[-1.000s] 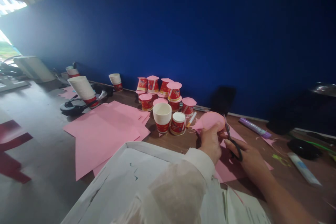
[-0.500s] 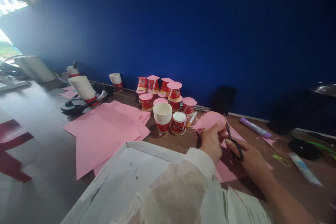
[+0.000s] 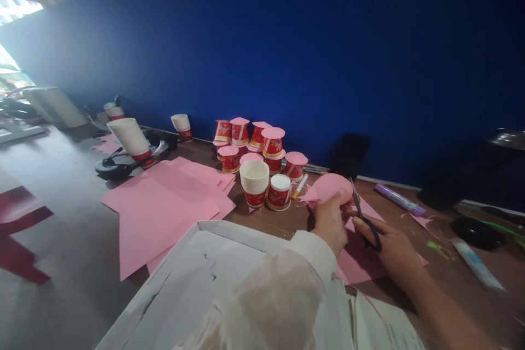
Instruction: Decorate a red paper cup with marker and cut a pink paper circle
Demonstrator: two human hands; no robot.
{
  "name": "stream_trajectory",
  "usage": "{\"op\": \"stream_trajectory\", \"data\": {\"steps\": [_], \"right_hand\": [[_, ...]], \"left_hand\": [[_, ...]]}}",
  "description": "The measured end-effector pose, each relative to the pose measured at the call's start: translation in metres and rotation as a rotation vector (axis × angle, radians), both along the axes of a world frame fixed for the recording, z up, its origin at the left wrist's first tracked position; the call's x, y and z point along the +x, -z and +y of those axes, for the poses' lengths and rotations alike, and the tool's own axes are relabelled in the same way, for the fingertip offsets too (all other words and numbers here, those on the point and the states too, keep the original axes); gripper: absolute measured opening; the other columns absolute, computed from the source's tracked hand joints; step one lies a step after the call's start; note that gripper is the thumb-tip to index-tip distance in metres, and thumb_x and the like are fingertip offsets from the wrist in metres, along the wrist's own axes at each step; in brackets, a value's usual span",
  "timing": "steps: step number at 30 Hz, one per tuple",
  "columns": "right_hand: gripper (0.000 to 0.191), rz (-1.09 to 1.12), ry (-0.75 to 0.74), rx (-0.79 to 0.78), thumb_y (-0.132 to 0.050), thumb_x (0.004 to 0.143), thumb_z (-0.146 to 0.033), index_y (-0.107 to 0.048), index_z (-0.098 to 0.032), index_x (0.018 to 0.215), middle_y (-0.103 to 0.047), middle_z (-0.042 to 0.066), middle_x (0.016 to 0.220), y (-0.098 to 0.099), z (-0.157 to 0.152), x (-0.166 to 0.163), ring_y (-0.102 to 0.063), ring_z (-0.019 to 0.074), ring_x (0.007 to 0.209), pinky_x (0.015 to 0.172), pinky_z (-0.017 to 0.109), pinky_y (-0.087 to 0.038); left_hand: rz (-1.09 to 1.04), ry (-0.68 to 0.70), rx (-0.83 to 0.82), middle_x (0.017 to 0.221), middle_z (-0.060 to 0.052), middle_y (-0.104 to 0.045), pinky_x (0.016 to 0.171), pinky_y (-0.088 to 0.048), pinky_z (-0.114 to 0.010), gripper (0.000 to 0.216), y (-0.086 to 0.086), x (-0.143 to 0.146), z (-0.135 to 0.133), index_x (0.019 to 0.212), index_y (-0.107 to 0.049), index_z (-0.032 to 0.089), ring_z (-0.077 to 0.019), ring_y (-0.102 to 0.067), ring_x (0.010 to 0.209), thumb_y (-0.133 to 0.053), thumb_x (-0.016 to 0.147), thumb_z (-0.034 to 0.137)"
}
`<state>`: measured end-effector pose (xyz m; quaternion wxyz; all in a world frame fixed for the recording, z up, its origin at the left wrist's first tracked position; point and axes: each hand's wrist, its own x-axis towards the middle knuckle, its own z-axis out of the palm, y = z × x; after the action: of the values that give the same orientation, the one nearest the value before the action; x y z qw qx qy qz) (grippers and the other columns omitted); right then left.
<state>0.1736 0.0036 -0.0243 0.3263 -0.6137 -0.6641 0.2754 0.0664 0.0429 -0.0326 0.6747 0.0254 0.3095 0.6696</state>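
Observation:
My left hand [image 3: 329,221] pinches a round pink paper piece [image 3: 330,186] and holds it up above the table. My right hand [image 3: 388,244] grips black-handled scissors [image 3: 363,215], whose blades point up at the right edge of the pink piece. Under both hands lies a pink paper sheet [image 3: 361,262] with small trimmings around it. A white sleeve covers my left arm. Just left of my hands stand an open white paper cup [image 3: 254,182] and a red cup [image 3: 279,192] with a marker [image 3: 299,186] beside it.
A cluster of red cups with pink paper lids [image 3: 256,145] stands by the blue wall. Large pink sheets [image 3: 164,205] lie at left, a white board [image 3: 197,279] near me. A stack of cups [image 3: 130,139], a purple glue stick [image 3: 397,199], a white tube [image 3: 476,263] and dark objects surround them.
Hardly anything has changed; the scissors and my right hand have shifted very slightly along the edge of the pink piece.

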Motion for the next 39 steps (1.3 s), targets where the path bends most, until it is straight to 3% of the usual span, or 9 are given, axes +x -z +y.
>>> {"op": "stream_trajectory", "data": {"steps": [3, 8, 13, 18, 25, 36, 39], "right_hand": [[0.046, -0.018, -0.006, 0.046, -0.06, 0.077, -0.064, -0.083, -0.026, 0.089, -0.08, 0.009, 0.097, -0.001, 0.0, 0.0, -0.073, 0.0287, 0.084, 0.076, 0.037, -0.056], [0.05, -0.024, -0.001, -0.004, -0.059, 0.078, -0.063, -0.082, -0.025, 0.101, -0.077, 0.005, 0.076, 0.006, 0.002, 0.005, -0.07, 0.0244, 0.067, 0.064, 0.033, -0.055], [0.05, -0.01, 0.006, 0.058, -0.061, 0.078, -0.063, -0.082, -0.024, 0.101, -0.08, 0.008, 0.095, 0.007, 0.002, 0.004, -0.073, 0.0277, 0.086, 0.077, 0.034, -0.056], [0.049, -0.011, 0.016, 0.008, -0.062, 0.076, -0.062, -0.082, -0.024, 0.099, -0.08, 0.009, 0.102, 0.007, 0.003, 0.005, -0.074, 0.0298, 0.093, 0.082, 0.037, -0.057], [0.044, -0.01, -0.015, 0.003, -0.059, 0.076, -0.066, -0.083, -0.029, 0.082, -0.078, 0.008, 0.113, -0.003, 0.0, 0.0, -0.071, 0.0345, 0.108, 0.095, 0.044, -0.053], [0.047, 0.005, 0.014, -0.024, -0.06, 0.075, -0.065, -0.083, -0.027, 0.09, -0.079, 0.008, 0.11, -0.006, -0.003, -0.003, -0.072, 0.0334, 0.105, 0.091, 0.041, -0.054], [0.053, 0.023, 0.039, -0.045, -0.064, 0.073, -0.065, -0.082, -0.025, 0.103, -0.08, 0.007, 0.099, -0.001, -0.002, -0.001, -0.073, 0.0287, 0.088, 0.08, 0.037, -0.055]], "left_hand": [[0.008, 0.003, 0.011, 0.068, -0.003, -0.064, 0.054, -0.041, -0.021, 0.016, 0.0, 0.0, 0.0, 0.068, -0.065, 0.015, -0.0097, -0.055, 0.055, -0.078, 0.065, 0.023], [0.016, 0.002, 0.021, 0.07, -0.004, -0.065, 0.054, -0.041, -0.021, 0.014, -0.001, -0.001, -0.001, 0.07, -0.066, 0.015, -0.0101, -0.056, 0.056, -0.077, 0.066, 0.023], [0.024, -0.008, 0.021, 0.068, -0.002, -0.064, 0.054, -0.041, -0.021, 0.016, -0.003, -0.002, -0.001, 0.07, -0.065, 0.015, -0.0092, -0.055, 0.055, -0.078, 0.067, 0.023], [0.031, -0.001, 0.016, 0.067, -0.002, -0.064, 0.053, -0.039, -0.02, 0.011, -0.007, -0.004, -0.003, 0.069, -0.066, 0.015, -0.0087, -0.052, 0.054, -0.075, 0.069, 0.021], [0.033, -0.013, 0.008, 0.065, -0.003, -0.064, 0.051, -0.04, -0.022, 0.011, -0.008, -0.005, -0.002, 0.069, -0.066, 0.015, -0.01, -0.05, 0.053, -0.076, 0.067, 0.02], [0.025, -0.018, -0.011, 0.063, -0.002, -0.063, 0.051, -0.037, -0.021, 0.008, -0.007, -0.005, -0.001, 0.069, -0.066, 0.013, -0.0085, -0.05, 0.052, -0.073, 0.069, 0.017], [0.053, -0.012, 0.013, 0.063, -0.002, -0.062, 0.051, -0.035, -0.021, 0.013, -0.006, -0.005, -0.001, 0.069, -0.066, 0.012, -0.0081, -0.048, 0.051, -0.076, 0.071, 0.02]]}}
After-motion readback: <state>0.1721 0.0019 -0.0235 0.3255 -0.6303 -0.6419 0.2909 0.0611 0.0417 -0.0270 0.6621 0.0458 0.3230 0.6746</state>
